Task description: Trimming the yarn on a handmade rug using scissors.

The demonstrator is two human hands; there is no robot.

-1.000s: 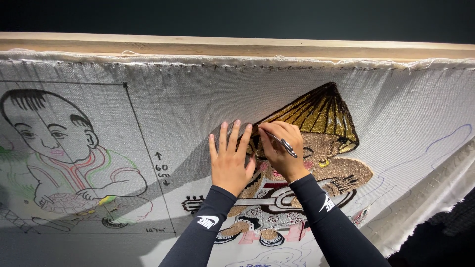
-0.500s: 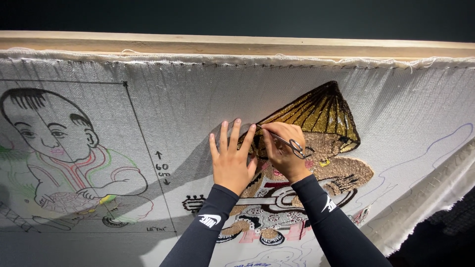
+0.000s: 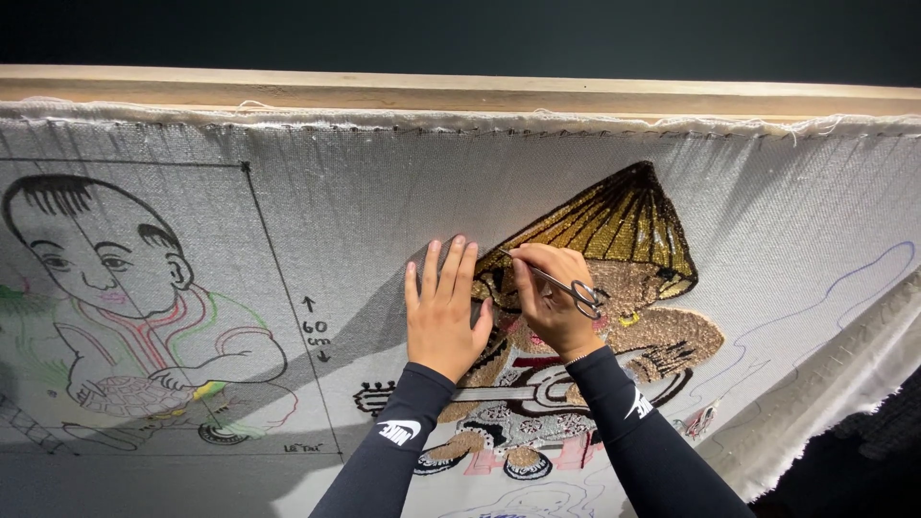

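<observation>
My left hand point(image 3: 444, 309) lies flat on the stretched white cloth point(image 3: 384, 211), fingers together, just left of an embroidered figure point(image 3: 576, 374) under a golden conical hat point(image 3: 614, 225). My right hand point(image 3: 552, 302) rests on the figure below the hat's left tip and holds small metal scissors point(image 3: 566, 285). Their blades point up-left toward the hat's edge, and the loop handles lie over my knuckles. Both arms wear dark long sleeves.
A wooden frame bar point(image 3: 460, 91) runs along the cloth's top edge. On the left a drawn outline of a seated child point(image 3: 125, 297) fills a ruled box with a measurement mark. Loose cloth point(image 3: 844, 384) hangs folded at the right edge.
My right hand has turned the scissors in its grip, so the loop handles now lie over my knuckles. The left hand stayed flat in place.
</observation>
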